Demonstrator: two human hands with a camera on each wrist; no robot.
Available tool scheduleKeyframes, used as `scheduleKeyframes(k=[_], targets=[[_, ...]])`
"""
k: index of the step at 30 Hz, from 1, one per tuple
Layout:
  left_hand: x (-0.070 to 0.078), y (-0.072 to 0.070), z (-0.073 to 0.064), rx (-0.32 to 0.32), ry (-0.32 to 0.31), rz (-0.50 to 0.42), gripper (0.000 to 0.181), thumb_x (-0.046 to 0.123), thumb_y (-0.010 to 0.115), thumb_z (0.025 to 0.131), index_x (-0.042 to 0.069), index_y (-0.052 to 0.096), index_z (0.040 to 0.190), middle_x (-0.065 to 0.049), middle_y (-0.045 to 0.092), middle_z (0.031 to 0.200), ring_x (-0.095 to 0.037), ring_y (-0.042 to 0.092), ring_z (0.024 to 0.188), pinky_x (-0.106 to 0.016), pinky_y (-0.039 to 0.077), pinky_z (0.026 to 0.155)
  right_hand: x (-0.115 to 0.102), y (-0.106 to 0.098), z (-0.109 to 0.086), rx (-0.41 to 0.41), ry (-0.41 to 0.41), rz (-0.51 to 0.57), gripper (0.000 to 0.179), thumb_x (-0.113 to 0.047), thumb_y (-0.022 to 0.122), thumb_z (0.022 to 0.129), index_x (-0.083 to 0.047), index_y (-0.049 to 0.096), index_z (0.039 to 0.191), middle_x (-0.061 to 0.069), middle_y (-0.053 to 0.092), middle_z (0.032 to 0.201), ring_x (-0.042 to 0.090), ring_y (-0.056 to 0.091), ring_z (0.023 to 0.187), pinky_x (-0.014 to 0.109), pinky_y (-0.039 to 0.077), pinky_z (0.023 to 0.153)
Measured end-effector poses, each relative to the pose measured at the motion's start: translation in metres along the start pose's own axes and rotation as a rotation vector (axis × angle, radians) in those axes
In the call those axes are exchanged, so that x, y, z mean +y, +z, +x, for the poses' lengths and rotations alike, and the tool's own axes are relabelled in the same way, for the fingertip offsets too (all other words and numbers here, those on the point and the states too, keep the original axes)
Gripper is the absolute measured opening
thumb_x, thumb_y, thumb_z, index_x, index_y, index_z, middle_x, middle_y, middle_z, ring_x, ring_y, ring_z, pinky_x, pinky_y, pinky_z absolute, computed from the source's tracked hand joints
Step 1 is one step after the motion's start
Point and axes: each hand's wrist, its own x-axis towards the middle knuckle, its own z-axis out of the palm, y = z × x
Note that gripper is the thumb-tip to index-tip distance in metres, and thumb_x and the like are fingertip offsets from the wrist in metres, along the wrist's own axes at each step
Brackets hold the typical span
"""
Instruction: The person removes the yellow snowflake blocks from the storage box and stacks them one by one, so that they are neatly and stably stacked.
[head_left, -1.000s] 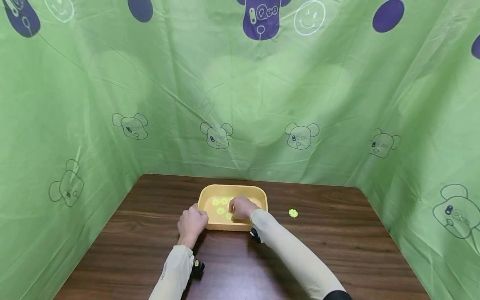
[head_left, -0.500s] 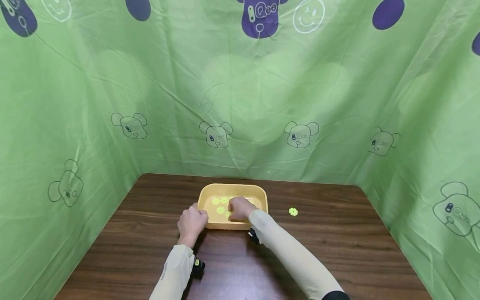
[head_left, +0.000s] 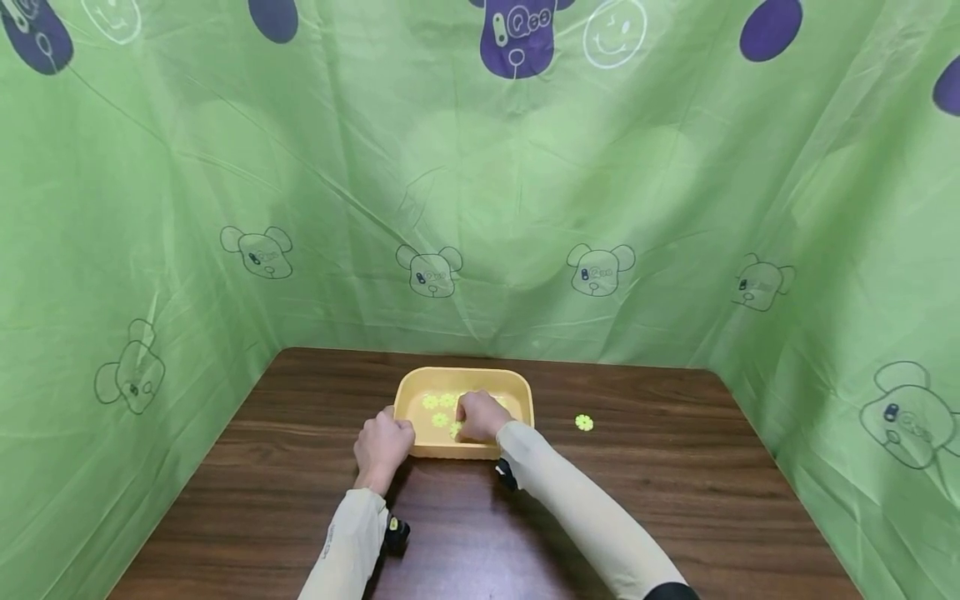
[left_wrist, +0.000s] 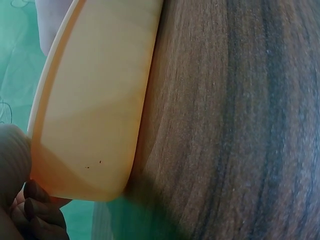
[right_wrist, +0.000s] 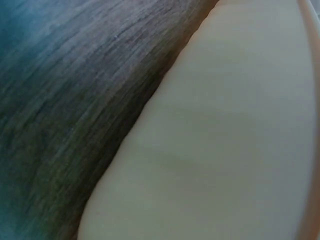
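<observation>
A shallow yellow-orange tray (head_left: 517, 383) sits on the table in the head view. My left hand (head_left: 384, 446) grips its near left corner, thumb over the rim; the left wrist view shows curled fingers (left_wrist: 40, 212) under that corner of the tray wall (left_wrist: 90, 100). My right hand (head_left: 480, 417) reaches down inside the tray, knuckles up, its fingertips mostly hidden. At those fingers lies a yellow-green flower-shaped piece (head_left: 454, 430); I cannot tell whether they pinch it. Several similar flower pieces (head_left: 439, 420) lie on the tray floor. The right wrist view holds only the tray's outer wall (right_wrist: 210, 130).
One more flower piece (head_left: 584, 422) lies on the dark wooden table (head_left: 637, 483), right of the tray. Green printed cloth (head_left: 517, 192) hangs behind the table and along both sides.
The right hand has shifted very slightly inside the tray, uncovering more of the flower piece at its fingers. The left hand keeps its grip; the whole head view drifts a little.
</observation>
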Motion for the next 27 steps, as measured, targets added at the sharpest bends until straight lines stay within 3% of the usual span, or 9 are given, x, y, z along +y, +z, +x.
scheduleKeyframes(k=[4,10,14,17,22,27], targets=[[-0.001,-0.001,0.000,-0.001,-0.006,0.003,0.031,0.019,0.049,0.086,0.003,0.068,0.105,-0.024,0.071,0.089,-0.042,0.066,0.072,-0.048,0.044,0.052,0.002,0.000,-0.001,0.030,-0.046,0.016,0.021,-0.015,0.086,0.075,-0.009,0.068,0.084,-0.008,0.058,0.074,0.009,0.052,0.069,0.025,0.047,0.069],[-0.002,0.000,0.001,-0.008,-0.011,0.002,0.030,0.019,0.049,0.086,0.004,0.068,0.104,-0.023,0.071,0.088,-0.040,0.066,0.071,-0.046,0.043,0.051,0.013,-0.024,-0.004,0.140,-0.175,0.213,0.018,-0.013,0.080,0.085,-0.012,0.062,0.084,-0.004,0.065,0.078,0.006,0.059,0.072,0.023,0.051,0.070],[-0.002,0.000,0.000,-0.010,-0.010,-0.001,0.028,0.019,0.050,0.086,0.004,0.067,0.101,-0.022,0.070,0.086,-0.038,0.065,0.070,-0.046,0.043,0.052,0.026,-0.060,-0.009,0.250,-0.147,0.302,0.015,-0.015,0.079,0.086,-0.013,0.064,0.089,-0.001,0.068,0.084,0.010,0.063,0.075,0.025,0.054,0.073],[-0.003,0.000,-0.001,-0.004,-0.012,0.001,0.026,0.019,0.050,0.086,0.005,0.067,0.100,-0.021,0.070,0.085,-0.037,0.064,0.070,-0.046,0.043,0.052,0.039,-0.086,-0.014,0.316,-0.123,0.287,0.013,-0.017,0.079,0.087,-0.014,0.067,0.091,-0.002,0.069,0.085,0.011,0.064,0.076,0.026,0.055,0.074],[-0.003,0.000,-0.002,-0.001,-0.009,-0.006,0.026,0.019,0.049,0.085,0.005,0.067,0.099,-0.021,0.070,0.084,-0.037,0.064,0.068,-0.046,0.042,0.051,0.064,-0.119,-0.027,0.371,-0.097,0.259,0.011,-0.018,0.078,0.088,-0.013,0.070,0.092,0.001,0.071,0.084,0.014,0.067,0.076,0.032,0.055,0.075],[-0.003,0.001,-0.003,0.006,-0.005,-0.007,0.027,0.019,0.049,0.085,0.004,0.067,0.099,-0.022,0.070,0.084,-0.038,0.064,0.069,-0.047,0.043,0.052,0.092,-0.137,-0.042,0.385,-0.030,0.261,0.010,-0.017,0.077,0.089,-0.010,0.072,0.094,0.004,0.073,0.087,0.018,0.068,0.079,0.037,0.053,0.078]])
